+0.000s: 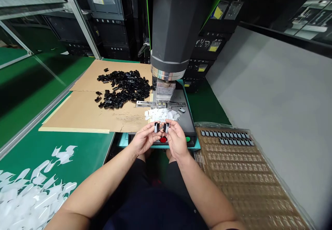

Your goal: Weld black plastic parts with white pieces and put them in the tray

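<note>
My left hand (pixel 145 139) pinches a small black part with a white face (pixel 156 127) between thumb and fingers. My right hand (pixel 176 138) pinches a second such part (pixel 166 127) right beside it. Both hands are raised close together over the front edge of the press base (pixel 187 121), above a red button (pixel 163 139). Just beyond my fingertips lies a small heap of white film pieces (pixel 161 114). The press head (pixel 171 33) hangs above the fixture (pixel 164 92).
A pile of black parts (pixel 123 87) lies on cardboard (pixel 85 114) at the left. Loose white film pieces (pixel 31 195) cover the green bench at lower left. A clear blister tray (pixel 241 174) with two short rows of dark parts (pixel 225 134) sits at the right. A green button (pixel 187 139) is beside my right hand.
</note>
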Demonstrator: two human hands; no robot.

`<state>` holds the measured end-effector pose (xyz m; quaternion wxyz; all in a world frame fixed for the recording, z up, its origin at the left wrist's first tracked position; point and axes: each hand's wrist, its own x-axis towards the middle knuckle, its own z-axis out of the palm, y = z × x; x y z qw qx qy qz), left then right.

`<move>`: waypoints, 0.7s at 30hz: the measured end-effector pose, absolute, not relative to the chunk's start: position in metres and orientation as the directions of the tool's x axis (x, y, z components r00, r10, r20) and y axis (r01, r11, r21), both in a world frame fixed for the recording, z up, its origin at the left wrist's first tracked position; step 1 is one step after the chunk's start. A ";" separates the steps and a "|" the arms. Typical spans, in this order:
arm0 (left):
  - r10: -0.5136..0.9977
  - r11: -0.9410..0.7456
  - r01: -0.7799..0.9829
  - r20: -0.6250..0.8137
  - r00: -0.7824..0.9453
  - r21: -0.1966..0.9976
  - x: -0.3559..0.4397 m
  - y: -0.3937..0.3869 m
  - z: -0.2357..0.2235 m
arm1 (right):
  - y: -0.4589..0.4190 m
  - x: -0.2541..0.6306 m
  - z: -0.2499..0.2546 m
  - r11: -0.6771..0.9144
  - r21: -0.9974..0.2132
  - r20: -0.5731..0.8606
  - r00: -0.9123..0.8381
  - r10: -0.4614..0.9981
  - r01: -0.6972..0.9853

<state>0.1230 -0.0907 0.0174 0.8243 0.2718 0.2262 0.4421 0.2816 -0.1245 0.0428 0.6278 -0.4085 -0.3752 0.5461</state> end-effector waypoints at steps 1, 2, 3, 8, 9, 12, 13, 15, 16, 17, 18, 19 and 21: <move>0.853 0.460 -0.605 -0.133 0.505 0.650 0.123 -0.091 0.017 | -0.124 0.282 0.042 0.070 -0.922 0.026 0.119 0.993 -0.382; 0.854 0.458 -0.601 -0.135 0.503 0.655 0.123 -0.090 0.017 | -0.123 0.282 0.041 0.069 -0.921 0.026 0.115 0.993 -0.383; 0.855 0.455 -0.595 -0.137 0.501 0.663 0.123 -0.090 0.017 | -0.121 0.282 0.039 0.067 -0.923 0.027 0.109 0.994 -0.379; 0.877 0.419 -0.526 -0.180 0.445 0.740 0.125 -0.091 0.013 | -0.124 0.286 0.022 0.124 -0.980 0.097 0.169 0.981 -0.155; 0.889 0.401 -0.513 -0.187 0.419 0.759 0.127 -0.093 0.012 | -0.127 0.287 0.020 0.145 -0.989 0.135 0.181 0.974 -0.042; 0.911 0.354 -0.476 -0.183 0.369 0.805 0.134 -0.101 0.006 | -0.141 0.288 0.017 0.204 -0.925 0.263 0.150 0.953 0.321; 0.913 0.344 -0.461 -0.178 0.367 0.818 0.136 -0.105 0.005 | -0.146 0.289 0.017 0.220 -0.886 0.297 0.135 0.945 0.409; 0.912 0.329 -0.417 -0.170 0.373 0.847 0.141 -0.112 0.003 | -0.154 0.290 0.018 0.242 -0.822 0.349 0.120 0.929 0.515; 0.910 0.319 -0.384 -0.167 0.379 0.867 0.142 -0.115 0.003 | -0.157 0.291 0.017 0.252 -0.804 0.367 0.116 0.923 0.538; 0.910 0.302 -0.343 -0.163 0.381 0.890 0.143 -0.116 0.003 | -0.160 0.294 0.016 0.264 -0.794 0.380 0.109 0.918 0.547; 0.912 0.279 -0.295 -0.157 0.379 0.914 0.141 -0.116 0.004 | -0.163 0.299 0.014 0.276 -0.790 0.393 0.105 0.913 0.548; 0.920 0.250 -0.249 -0.149 0.363 0.936 0.138 -0.114 0.006 | -0.165 0.306 0.011 0.285 -0.789 0.403 0.108 0.909 0.545; 0.949 0.178 -0.164 -0.125 0.289 0.970 0.124 -0.105 0.011 | -0.168 0.330 0.001 0.270 -0.792 0.411 0.151 0.899 0.547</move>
